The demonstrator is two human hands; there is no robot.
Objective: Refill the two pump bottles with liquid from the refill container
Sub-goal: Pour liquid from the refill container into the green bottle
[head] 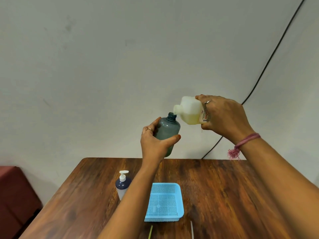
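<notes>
Grey-blue translucent plastic makes the open pump bottle (pixel 167 133), which the left hand (pixel 156 141) grips round its body, lifted well above the worktop (pixel 224 195); its pump is off and the neck is bare. Just to the right and a little higher, the right hand (pixel 224 116) holds the refill container (pixel 189 110), whitish with yellowish liquid inside, tipped so that its open spout points left, just above the bottle's neck. No stream is visible yet, so I judge that the filling of the first bottle is only beginning. The next move calls for bringing the spout exactly over the narrow neck and tilting slowly, or the liquid may run down the outside.

Below the left forearm stands the second pump bottle (pixel 122 184), dark-topped with its white pump still on. Under the hands lies a blue mesh basket (pixel 164 202).

On the container's label, red and blue letters read "CHG"; the rest is too small to read.
</notes>
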